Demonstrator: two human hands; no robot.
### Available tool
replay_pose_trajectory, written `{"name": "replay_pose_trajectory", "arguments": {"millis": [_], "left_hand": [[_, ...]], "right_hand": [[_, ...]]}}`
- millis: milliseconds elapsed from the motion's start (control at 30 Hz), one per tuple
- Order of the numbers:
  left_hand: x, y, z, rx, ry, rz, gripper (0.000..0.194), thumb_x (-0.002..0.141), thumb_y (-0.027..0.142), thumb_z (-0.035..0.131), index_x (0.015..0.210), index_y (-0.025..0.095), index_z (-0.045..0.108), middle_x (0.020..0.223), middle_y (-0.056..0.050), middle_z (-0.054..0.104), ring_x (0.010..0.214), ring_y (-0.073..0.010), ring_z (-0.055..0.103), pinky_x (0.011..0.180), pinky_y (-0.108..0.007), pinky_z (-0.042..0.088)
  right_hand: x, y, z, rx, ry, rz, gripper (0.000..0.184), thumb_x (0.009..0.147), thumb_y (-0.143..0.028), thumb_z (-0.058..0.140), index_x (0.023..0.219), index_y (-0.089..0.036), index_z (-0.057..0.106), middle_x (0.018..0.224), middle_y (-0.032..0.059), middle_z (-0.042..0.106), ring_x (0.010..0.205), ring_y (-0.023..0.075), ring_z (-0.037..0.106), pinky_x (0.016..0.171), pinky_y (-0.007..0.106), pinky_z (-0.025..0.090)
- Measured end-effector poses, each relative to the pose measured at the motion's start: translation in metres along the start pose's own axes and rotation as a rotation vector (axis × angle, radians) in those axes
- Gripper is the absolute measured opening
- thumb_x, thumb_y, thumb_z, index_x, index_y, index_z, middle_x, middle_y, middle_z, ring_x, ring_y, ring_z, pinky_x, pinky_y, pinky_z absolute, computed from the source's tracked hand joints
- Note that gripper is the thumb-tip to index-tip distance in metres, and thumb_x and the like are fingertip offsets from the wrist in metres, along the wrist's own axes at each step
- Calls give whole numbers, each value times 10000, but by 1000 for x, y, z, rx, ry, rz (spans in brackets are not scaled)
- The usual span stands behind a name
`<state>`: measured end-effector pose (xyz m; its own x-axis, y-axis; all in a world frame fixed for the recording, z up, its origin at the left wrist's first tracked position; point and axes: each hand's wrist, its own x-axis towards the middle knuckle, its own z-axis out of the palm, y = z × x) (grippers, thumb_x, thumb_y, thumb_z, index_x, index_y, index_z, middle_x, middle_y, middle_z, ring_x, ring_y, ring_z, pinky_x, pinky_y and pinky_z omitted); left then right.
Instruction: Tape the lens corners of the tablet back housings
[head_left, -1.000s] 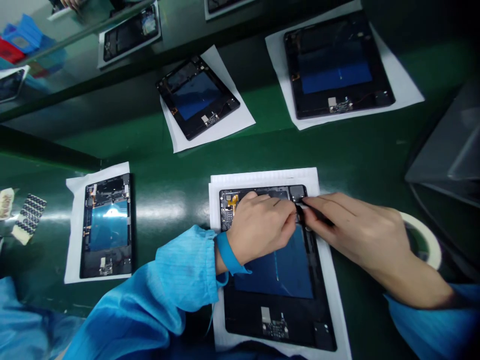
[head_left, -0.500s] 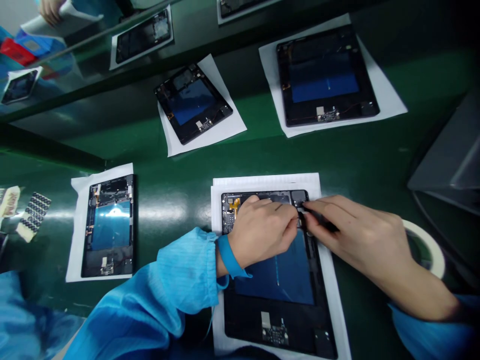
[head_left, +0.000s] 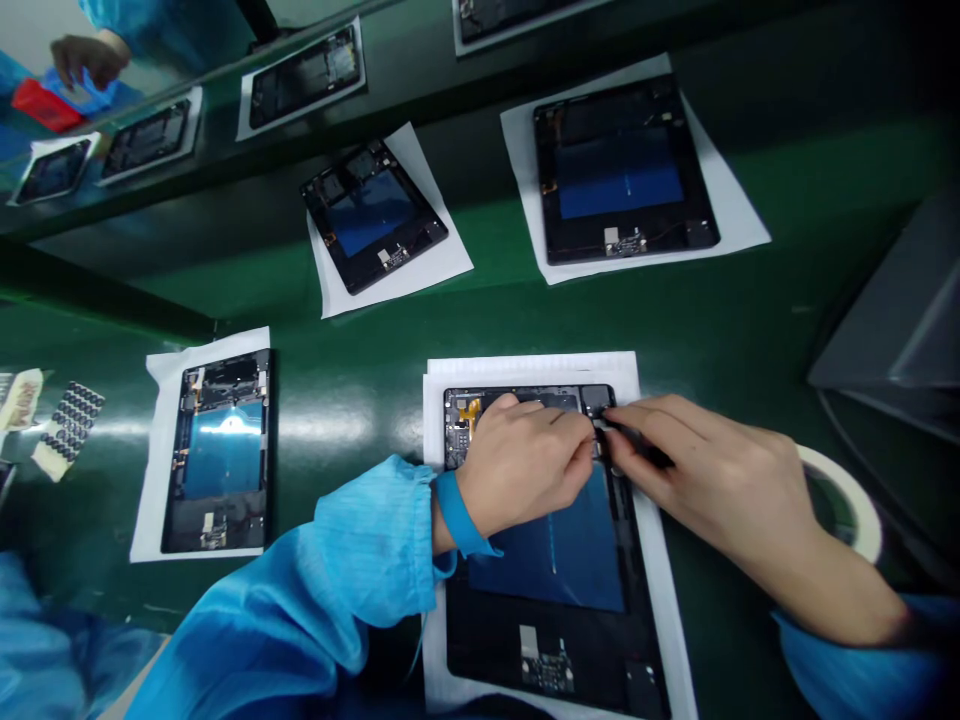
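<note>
An opened tablet point(head_left: 495, 640) lies in front of me on white foam sheets point(head_left: 667, 590), its blue-filmed battery area point(head_left: 577, 540) and circuit boards bare. My left hand point(head_left: 529, 465), with a blue band round the wrist, rests over its upper part, fingers curled and pressed together near the top right corner. From the right my right hand point(head_left: 705, 475) meets it there, thumb and forefinger pinched at the tablet's edge by a small dark part. What the fingertips of either hand hold is too small or hidden to name. An orange flex cable point(head_left: 470, 412) shows left of my left hand.
Other opened tablets lie on foam sheets: one at left point(head_left: 221, 450), two at the back point(head_left: 375, 215) point(head_left: 619, 170), and several on the raised shelf point(head_left: 307, 80). A tape roll point(head_left: 862, 510) sits right of my hand. A co-worker's hand point(head_left: 90, 60) is beyond the shelf.
Both my hands stay at the tablet's top right corner, almost unmoved. The view has shifted slightly. Another tablet now shows on the shelf at upper left, and the co-worker's hand has moved lower.
</note>
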<state>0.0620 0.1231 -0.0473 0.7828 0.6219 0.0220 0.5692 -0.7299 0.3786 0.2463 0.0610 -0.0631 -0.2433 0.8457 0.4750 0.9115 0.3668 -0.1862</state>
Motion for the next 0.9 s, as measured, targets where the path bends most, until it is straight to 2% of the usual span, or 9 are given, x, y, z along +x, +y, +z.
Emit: {"name": "replay_pose_trajectory", "arguments": {"millis": [467, 767, 900], "left_hand": [[2, -2, -3, -13, 7, 14, 198, 986, 250, 528, 838, 201, 651, 775, 14, 720, 746, -186, 664, 714, -368, 386], [7, -4, -7, -39, 16, -9, 151, 939, 207, 565, 823, 209, 663, 631, 27, 615, 636, -171, 600, 676, -339, 360], [7, -3, -7, -37, 24, -11, 151, 935, 209, 569, 814, 209, 660, 623, 32, 606, 620, -166, 592, 666, -339, 351]], "right_hand": [[1, 0, -1, -31, -25, -5, 108, 958, -187, 611, 896, -172, 698, 858, 6, 738, 656, 113, 625, 570, 288, 383], [4, -1, -6, -32, -100, 18, 199, 981, -214, 558, 895, -179, 734, 759, 6, 673, 639, 124, 560, 556, 294, 316], [5, -2, -11, -18, -119, 9, 205, 991, -210, 547, 926, -173, 738, 772, 7, 680, 643, 131, 574, 572, 296, 341]]}}
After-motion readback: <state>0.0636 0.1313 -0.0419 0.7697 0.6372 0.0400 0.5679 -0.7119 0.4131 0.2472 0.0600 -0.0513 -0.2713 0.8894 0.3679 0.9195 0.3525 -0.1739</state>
